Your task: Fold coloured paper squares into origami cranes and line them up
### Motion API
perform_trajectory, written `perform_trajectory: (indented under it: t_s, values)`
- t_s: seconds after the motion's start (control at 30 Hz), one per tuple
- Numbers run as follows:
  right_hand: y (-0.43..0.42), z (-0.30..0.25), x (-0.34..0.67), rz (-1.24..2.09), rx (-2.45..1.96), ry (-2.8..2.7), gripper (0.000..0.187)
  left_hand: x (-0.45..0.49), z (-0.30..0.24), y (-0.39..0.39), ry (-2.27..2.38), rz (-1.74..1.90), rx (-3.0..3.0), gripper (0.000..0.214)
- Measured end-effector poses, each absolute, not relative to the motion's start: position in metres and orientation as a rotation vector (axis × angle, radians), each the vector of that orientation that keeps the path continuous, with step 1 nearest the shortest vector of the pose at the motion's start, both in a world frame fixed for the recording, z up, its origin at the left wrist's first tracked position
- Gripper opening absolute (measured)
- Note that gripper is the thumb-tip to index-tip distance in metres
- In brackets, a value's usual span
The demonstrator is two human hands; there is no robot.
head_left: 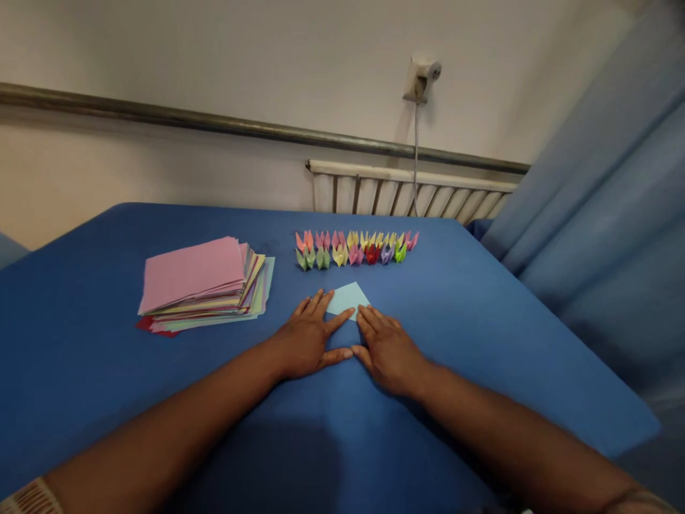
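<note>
A small light-blue sheet of folded paper (349, 297) lies flat on the blue table, one corner pointing away from me. My left hand (309, 337) rests at its left edge, palm down with the fingers spread. From the right, my right hand (389, 345) touches the paper's near right side with its fingertips, its fingers stretched out and the thumb apart. Both thumb tips nearly meet below the paper. Part of the paper's near edge is covered by my fingers.
Beyond the paper, several folded paper cranes (355, 255) stand in two rows. A thick stack of coloured paper (195, 275) lies to the left on the blue table (257, 435). Behind are a radiator (393, 189), a wall socket (418, 80) and, rightward, a blue curtain (604, 193).
</note>
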State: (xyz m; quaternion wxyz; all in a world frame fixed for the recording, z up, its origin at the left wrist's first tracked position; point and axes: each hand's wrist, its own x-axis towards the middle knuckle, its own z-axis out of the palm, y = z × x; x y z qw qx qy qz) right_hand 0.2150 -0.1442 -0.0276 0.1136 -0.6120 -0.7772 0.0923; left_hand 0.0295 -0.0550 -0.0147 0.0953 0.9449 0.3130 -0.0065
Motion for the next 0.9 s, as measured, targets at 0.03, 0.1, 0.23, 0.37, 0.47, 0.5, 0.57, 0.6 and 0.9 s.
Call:
perform_trajectory:
  t_s: [0.03,0.1,0.23,0.37,0.47,0.5,0.57,0.6,0.9]
  values:
    - [-0.152,-0.028,0.22,0.278,-1.805,-2.283,0.061,0.03,-0.015,-0.055,0.928,-0.022,2.797,0.079]
    - [-0.164,-0.029,0.232,0.262,-1.843,-2.264,0.06,0.03,-0.015,-0.055,0.926,-0.036,2.786,0.078]
    - [-0.186,-0.023,0.249,0.185,-1.977,-2.207,0.05,0.031,-0.016,-0.054,0.926,-0.046,2.774,0.078]
    - [-0.183,-0.006,0.244,0.09,-2.022,-2.141,0.039,0.03,-0.017,-0.054,0.923,-0.034,2.775,0.077]
    - [-0.148,0.001,0.226,0.185,-1.77,-2.056,0.036,0.03,-0.016,-0.055,0.922,-0.052,2.786,0.077]
    - [-0.132,-0.001,0.219,0.294,-1.668,-2.0,0.032,0.03,-0.016,-0.055,0.923,-0.057,2.792,0.078]
    - [-0.099,-0.014,0.208,0.517,-1.634,-1.761,0.023,0.03,-0.015,-0.056,0.926,-0.063,2.802,0.079]
    - [-0.085,-0.023,0.204,0.592,-1.649,-1.644,0.02,0.029,-0.015,-0.056,0.926,-0.069,2.805,0.08]
    - [-0.061,-0.064,0.212,0.886,-1.543,-1.328,0.008,0.01,-0.008,-0.046,1.216,-0.154,2.755,0.098]
